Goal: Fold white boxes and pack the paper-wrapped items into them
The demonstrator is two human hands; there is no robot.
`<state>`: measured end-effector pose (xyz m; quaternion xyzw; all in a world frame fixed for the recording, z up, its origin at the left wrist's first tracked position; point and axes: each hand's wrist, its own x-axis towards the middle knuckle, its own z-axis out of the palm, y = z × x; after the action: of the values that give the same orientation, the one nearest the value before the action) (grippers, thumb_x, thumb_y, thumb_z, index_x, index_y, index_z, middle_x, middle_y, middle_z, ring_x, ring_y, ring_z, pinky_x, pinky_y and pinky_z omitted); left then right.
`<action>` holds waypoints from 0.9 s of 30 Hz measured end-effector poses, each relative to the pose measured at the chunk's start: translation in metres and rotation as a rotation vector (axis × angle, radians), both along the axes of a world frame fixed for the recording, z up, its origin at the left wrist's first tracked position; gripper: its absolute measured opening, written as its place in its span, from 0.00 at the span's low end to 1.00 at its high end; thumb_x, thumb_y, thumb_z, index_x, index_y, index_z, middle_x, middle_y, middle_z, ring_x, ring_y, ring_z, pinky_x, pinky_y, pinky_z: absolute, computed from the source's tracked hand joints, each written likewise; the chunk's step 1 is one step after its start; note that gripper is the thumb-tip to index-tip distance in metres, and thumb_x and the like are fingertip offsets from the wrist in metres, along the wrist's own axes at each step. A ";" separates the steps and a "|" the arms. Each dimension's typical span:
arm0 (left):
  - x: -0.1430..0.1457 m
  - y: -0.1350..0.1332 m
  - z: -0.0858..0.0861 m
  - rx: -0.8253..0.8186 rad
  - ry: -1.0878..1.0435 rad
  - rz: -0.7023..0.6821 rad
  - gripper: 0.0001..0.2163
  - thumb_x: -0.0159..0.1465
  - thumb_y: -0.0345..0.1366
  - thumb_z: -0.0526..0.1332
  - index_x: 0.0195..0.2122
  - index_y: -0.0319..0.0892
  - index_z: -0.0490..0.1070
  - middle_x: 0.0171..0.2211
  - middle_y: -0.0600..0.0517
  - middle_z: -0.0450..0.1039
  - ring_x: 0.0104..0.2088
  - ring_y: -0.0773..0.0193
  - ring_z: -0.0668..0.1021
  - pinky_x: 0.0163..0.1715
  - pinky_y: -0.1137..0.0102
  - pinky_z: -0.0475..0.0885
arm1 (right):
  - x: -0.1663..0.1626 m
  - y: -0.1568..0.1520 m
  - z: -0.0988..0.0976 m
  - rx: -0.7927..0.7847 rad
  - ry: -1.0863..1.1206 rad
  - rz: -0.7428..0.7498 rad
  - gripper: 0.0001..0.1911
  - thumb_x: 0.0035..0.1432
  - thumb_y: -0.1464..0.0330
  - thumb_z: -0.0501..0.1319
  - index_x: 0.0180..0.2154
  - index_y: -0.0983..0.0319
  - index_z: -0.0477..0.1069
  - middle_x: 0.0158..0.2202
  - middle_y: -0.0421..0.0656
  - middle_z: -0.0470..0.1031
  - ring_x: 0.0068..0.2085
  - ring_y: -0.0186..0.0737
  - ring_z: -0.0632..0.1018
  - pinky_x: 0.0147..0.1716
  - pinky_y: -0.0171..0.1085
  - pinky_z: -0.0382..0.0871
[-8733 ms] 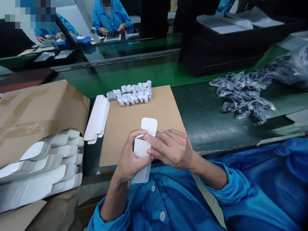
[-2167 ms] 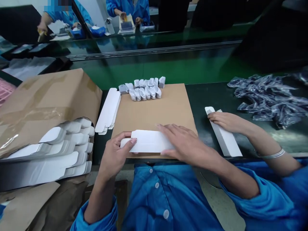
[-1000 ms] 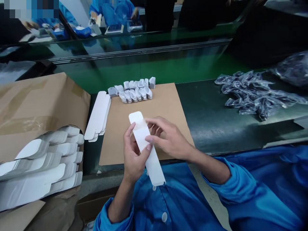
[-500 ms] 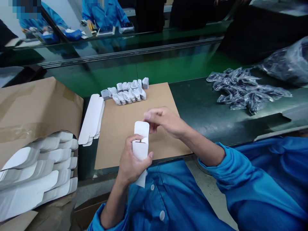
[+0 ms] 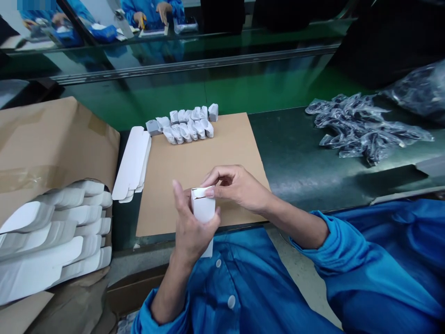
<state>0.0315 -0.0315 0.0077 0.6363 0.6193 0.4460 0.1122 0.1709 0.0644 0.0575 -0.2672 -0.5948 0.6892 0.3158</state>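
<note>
A narrow white carton (image 5: 204,208) stands upright in my left hand (image 5: 189,227), whose thumb and palm wrap its sides while the index finger points up. Over the carton's top end is my right hand (image 5: 236,188); its thumb lies on the top flap and its fingers curl behind the edge. The flap is folded over, with a thin gap along the front edge. The carton's inside is hidden. Beneath and beyond both hands lies a brown cardboard sheet (image 5: 181,176) on the dark green table.
Several small white-wrapped pieces (image 5: 187,127) line the sheet's far edge. Flat white cartons (image 5: 130,162) lie left of it, beside a big cardboard box (image 5: 55,139) full of folded cartons (image 5: 73,232). Bagged dark items (image 5: 361,125) are piled at right. Co-workers in blue (image 5: 153,14) sit across.
The carton's upright top flap has been folded down. My right hand has come in from beside the flap onto the carton's top, and my left index finger has lifted away.
</note>
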 end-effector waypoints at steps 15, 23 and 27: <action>0.003 0.002 0.006 -0.151 0.002 -0.056 0.37 0.57 0.31 0.65 0.66 0.44 0.51 0.58 0.40 0.65 0.57 0.51 0.73 0.54 0.55 0.72 | -0.004 -0.035 -0.029 0.551 -0.067 -0.375 0.06 0.62 0.70 0.61 0.39 0.60 0.77 0.44 0.46 0.81 0.47 0.40 0.79 0.50 0.45 0.73; -0.011 0.033 0.002 -0.077 -0.685 0.364 0.29 0.61 0.47 0.64 0.59 0.46 0.54 0.50 0.46 0.69 0.48 0.57 0.77 0.47 0.61 0.75 | 0.009 -0.042 -0.028 0.329 -0.404 -0.106 0.40 0.55 0.60 0.68 0.66 0.57 0.56 0.60 0.50 0.70 0.51 0.45 0.77 0.47 0.44 0.74; -0.037 0.039 -0.007 -0.083 -0.625 0.398 0.31 0.64 0.52 0.59 0.64 0.45 0.51 0.60 0.39 0.64 0.59 0.51 0.71 0.58 0.54 0.68 | 0.010 -0.031 -0.039 0.200 -0.495 0.125 0.28 0.58 0.69 0.63 0.60 0.59 0.65 0.50 0.46 0.78 0.46 0.41 0.80 0.43 0.38 0.73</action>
<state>-0.0052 0.0075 0.0003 0.3315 0.6844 0.6063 0.2327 0.1814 0.0332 0.0182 -0.3577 -0.7343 0.5591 0.1425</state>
